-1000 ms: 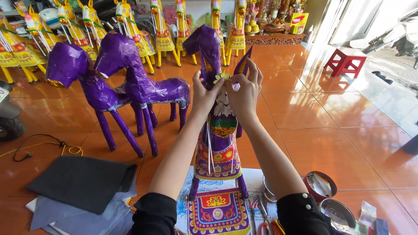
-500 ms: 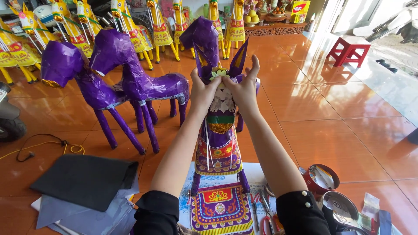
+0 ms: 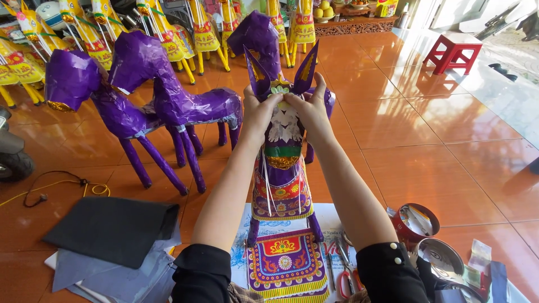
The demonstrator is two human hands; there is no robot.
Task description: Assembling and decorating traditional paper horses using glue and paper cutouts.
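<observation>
Hands meet at the head of a purple paper horse [image 3: 281,168] that stands on the orange tiled floor [image 3: 438,163] straight ahead of the person, its hind legs on a sheet of printed paper [image 3: 331,224]. The left hand [image 3: 257,115] and the right hand [image 3: 310,109] both close their fingertips on a small pale green paper flower [image 3: 279,90] set between the horse's two upright ears; the thumbs and forefingers pinch it from either side, while the other fingers curl loosely against the head. The horse wears a red, yellow and purple patterned cloth over its back, and a matching decorated panel [image 3: 286,264] lies flat just behind its legs. Two bare purple paper horses [image 3: 151,106] stand side by side to the left, near the decorated one but apart from it. A row of yellow paper horses [image 3: 112,33] lines the far end of the floor. Dark sheets of paper [image 3: 109,230] are stacked at lower left; round tins [image 3: 415,221], and red-handled scissors [image 3: 345,283] lie at lower right. A red plastic stool [image 3: 452,53] stands well apart at upper right.
</observation>
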